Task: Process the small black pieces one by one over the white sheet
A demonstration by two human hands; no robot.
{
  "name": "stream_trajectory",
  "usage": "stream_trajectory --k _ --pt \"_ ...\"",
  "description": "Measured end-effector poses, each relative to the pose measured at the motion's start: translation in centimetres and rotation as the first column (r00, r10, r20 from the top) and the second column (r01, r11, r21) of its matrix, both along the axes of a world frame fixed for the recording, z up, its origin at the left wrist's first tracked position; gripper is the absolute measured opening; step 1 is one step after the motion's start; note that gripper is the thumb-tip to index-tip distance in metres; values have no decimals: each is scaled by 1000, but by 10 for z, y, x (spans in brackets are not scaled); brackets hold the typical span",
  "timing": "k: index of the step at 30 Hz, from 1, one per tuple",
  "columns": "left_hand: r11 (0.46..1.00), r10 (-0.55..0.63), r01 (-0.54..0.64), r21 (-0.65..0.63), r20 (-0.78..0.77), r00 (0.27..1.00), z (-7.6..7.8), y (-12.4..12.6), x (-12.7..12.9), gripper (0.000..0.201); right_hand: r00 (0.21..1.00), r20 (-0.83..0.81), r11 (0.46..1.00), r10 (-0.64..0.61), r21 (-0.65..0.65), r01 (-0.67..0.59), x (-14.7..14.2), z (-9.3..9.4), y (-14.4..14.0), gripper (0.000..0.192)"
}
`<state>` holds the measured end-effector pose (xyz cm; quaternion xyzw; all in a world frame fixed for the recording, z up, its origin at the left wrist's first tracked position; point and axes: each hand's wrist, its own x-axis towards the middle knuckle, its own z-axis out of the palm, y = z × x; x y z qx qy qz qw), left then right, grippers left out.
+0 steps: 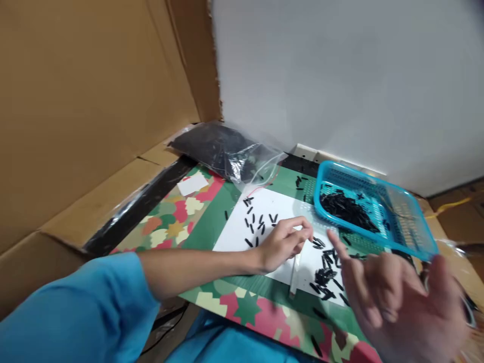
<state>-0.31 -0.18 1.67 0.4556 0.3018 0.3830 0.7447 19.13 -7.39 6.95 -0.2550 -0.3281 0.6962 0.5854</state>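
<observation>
White stick (294,275) on the white sheet (264,222), lying near-to-far, far end under the left hand (284,243). Left fingers (302,228) curled narrow, tips pinched together right at the stick's far end; whether actually gripping it or just touching, cannot tell. Left forearm crossing in from the near left, blue sleeve (71,307) at the near edge.

Right hand (401,302) near right, raised above the counter, blurred. Fingers spread loosely, index pointing far-left toward the black pieces (327,275); nothing seen held. Something ring-like at the hand's right edge, too blurred to make out.

Black pieces: dense heap on the sheet's right part, just right of the stick; scattered singles (259,222) on the sheet's far-left part, beyond the left hand.

Sheet on a green mat (212,212) with red, cream and green leaf shapes, small white card (192,184) at its far left.

Blue basket (401,222) far right of the sheet, tilted, holding another pile of black pieces. Clear bag (223,151) of dark material beyond the mat, far left. Cardboard wall (86,101) on the left, grey wall (340,75) behind.
</observation>
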Motion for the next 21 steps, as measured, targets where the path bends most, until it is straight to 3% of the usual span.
stream_trajectory --k 2,6,11,21 --pt "1000 -25 25 -13 19 1000 0 1 -1 34 1000 -22 999 22 -30 -23 -12 -8 9 68" --pt "999 -45 45 9 85 995 1 0 -3 30 991 -135 990 -18 -140 -1 -34 -22 13 70" --pt "998 -57 56 15 84 995 3 -8 -1 44 978 -189 977 -82 -210 41 -41 -28 9 70" --pt "994 -72 77 -83 57 996 9 -14 -2 38 983 -162 990 -87 -126 67 -43 -33 5 67"
